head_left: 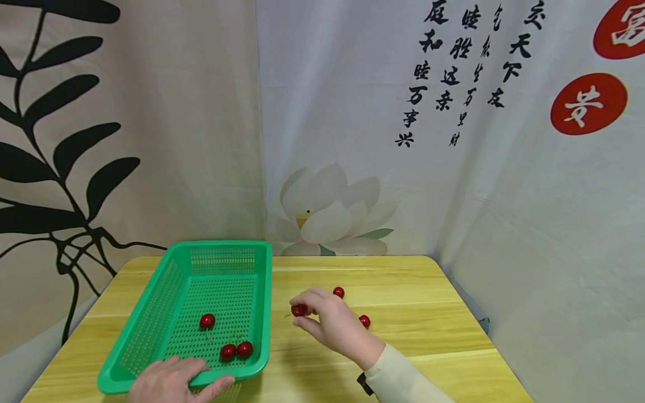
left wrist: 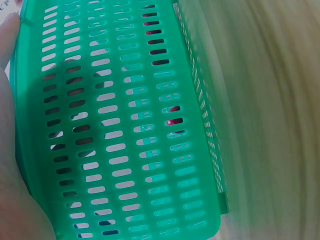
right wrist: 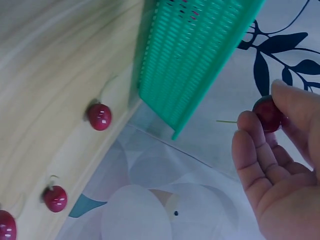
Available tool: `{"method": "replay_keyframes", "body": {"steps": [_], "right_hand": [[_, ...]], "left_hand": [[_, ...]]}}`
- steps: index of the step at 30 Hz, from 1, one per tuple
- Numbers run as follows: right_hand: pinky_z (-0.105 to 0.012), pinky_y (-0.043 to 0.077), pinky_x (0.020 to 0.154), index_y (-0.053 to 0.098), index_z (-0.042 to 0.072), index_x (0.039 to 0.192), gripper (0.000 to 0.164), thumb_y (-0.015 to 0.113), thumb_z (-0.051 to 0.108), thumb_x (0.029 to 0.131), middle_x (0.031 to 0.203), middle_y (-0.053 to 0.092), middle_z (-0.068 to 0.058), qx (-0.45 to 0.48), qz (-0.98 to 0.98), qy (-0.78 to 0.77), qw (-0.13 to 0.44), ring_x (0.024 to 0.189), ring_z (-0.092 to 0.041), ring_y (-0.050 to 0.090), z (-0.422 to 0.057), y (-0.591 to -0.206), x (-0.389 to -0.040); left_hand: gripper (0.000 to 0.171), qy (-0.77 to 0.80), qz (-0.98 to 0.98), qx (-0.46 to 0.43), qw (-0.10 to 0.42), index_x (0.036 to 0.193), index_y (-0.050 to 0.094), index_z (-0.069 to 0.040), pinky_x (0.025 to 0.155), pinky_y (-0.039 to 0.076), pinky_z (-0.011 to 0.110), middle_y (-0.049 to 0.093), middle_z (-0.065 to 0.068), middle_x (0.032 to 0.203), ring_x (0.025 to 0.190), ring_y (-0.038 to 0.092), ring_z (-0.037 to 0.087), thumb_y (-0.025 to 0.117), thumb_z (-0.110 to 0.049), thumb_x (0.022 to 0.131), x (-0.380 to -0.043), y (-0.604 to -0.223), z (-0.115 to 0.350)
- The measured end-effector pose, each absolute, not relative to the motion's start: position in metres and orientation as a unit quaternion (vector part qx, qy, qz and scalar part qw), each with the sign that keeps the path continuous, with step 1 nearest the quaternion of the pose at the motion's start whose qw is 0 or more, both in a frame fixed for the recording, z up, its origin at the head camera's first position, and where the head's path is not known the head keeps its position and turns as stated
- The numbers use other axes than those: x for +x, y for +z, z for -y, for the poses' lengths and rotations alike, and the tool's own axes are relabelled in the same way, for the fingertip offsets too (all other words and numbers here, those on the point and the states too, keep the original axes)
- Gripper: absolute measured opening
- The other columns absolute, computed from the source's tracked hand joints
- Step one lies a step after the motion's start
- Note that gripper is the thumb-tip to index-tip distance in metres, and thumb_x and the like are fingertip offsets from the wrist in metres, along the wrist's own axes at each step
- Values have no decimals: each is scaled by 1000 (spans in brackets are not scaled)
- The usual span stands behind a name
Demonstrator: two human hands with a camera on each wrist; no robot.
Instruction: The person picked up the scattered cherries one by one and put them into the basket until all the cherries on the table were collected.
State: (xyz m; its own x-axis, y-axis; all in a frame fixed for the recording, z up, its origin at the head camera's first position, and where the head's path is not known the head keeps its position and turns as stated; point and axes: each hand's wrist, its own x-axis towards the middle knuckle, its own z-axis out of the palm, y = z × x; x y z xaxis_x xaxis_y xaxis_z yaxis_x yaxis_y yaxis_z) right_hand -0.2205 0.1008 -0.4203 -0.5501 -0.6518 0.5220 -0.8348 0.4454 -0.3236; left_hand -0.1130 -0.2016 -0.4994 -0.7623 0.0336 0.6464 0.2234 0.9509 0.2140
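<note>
My right hand pinches a dark red cherry between thumb and fingertips, its thin stem sticking out. It hovers over the table just right of the green plastic basket. My left hand grips the basket's near rim, fingers over the edge. Inside the basket lie a single cherry and a touching pair of cherries. On the table, one cherry sits beyond my right hand and another cherry beside the wrist. The right wrist view shows three loose cherries, including one cherry in the middle.
The wooden table has rounded far corners. Behind it hangs a pale cloth backdrop with black characters, red ovals and a lotus print. A dark plant print covers the left side.
</note>
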Motion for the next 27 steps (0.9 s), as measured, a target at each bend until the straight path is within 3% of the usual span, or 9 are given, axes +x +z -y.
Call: {"method": "replay_keyframes", "body": {"steps": [20, 27], "right_hand": [[-14, 49, 71, 66, 11, 115, 31, 78, 18, 87, 107, 65, 5, 488, 800, 271, 221, 87, -4, 55, -63, -376, -217], [-15, 50, 76, 66, 10, 117, 34, 78, 18, 87, 111, 64, 3, 500, 789, 271, 231, 88, -3, 56, -49, -369, -218]], "left_hand": [[42, -134, 935, -67, 322, 61, 60, -40, 44, 40, 32, 51, -19, 53, 47, 47, 7, 66, -81, 67, -114, -500, 203], [42, -136, 927, -80, 342, 61, 61, -39, 42, 38, 30, 51, -19, 53, 46, 46, 6, 69, -79, 66, -114, -499, 203]]}}
